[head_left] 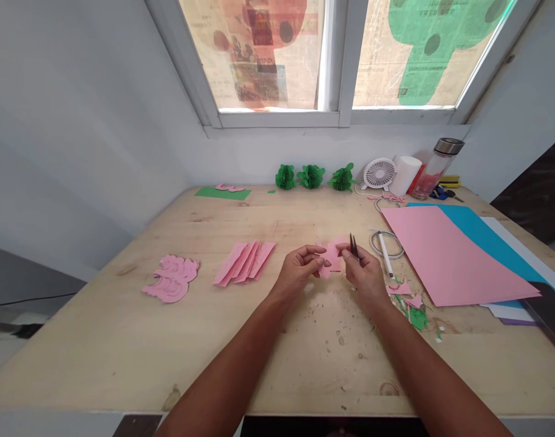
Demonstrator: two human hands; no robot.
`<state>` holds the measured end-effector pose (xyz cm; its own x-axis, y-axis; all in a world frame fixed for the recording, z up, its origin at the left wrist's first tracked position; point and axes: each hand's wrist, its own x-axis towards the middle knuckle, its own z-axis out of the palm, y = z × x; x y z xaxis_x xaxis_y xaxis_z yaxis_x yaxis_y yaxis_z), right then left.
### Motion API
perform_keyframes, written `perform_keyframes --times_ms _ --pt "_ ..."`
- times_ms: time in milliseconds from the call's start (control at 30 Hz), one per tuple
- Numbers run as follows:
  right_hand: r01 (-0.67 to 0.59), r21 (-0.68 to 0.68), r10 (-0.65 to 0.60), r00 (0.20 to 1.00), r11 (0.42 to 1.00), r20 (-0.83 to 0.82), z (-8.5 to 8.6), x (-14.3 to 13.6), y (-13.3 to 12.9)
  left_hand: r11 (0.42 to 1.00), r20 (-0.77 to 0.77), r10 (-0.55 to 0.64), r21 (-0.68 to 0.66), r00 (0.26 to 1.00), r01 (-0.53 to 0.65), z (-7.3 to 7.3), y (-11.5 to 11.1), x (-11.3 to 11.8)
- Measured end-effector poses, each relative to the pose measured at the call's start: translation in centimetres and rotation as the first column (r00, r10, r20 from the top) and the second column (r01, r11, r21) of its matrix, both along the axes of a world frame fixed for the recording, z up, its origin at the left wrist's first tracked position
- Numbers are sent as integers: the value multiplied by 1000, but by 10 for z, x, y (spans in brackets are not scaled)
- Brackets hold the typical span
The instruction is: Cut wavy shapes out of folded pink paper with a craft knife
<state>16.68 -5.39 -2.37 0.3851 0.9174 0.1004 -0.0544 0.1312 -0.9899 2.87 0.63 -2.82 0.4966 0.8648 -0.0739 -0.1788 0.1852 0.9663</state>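
Note:
Pink cut paper [333, 258] is held up between my two hands above the middle of the table. The fingers of my left hand [300, 267] are closed on its left side. With thumb and forefinger my right hand [364, 273] grips the paper's right side, and dark scissors [353, 243] sit in the same hand, blades pointing away from me. The scissors' handles are hidden by the hand. To the left lie several folded pink paper strips [245, 263]. Farther left is a pile of scalloped pink cutouts [172, 278].
Pink and green scraps [416, 315], a white pen [385, 255] and a wire coil [399, 254] lie right of my hands. Beyond is a stack of pink sheets [446, 255]. Three green paper ornaments [311, 176], a small fan [379, 174] and a bottle [435, 170] line the back.

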Motion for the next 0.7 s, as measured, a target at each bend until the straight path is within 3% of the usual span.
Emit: perform_keyframes --times_ms 167,700 --pt "98 6 -97 993 995 -72 3 1 1 998 38 66 7 997 -66 -1 2 0" --pt "-61 -107 40 982 992 -183 1 -5 2 994 164 112 -15 980 -111 1 1 0"
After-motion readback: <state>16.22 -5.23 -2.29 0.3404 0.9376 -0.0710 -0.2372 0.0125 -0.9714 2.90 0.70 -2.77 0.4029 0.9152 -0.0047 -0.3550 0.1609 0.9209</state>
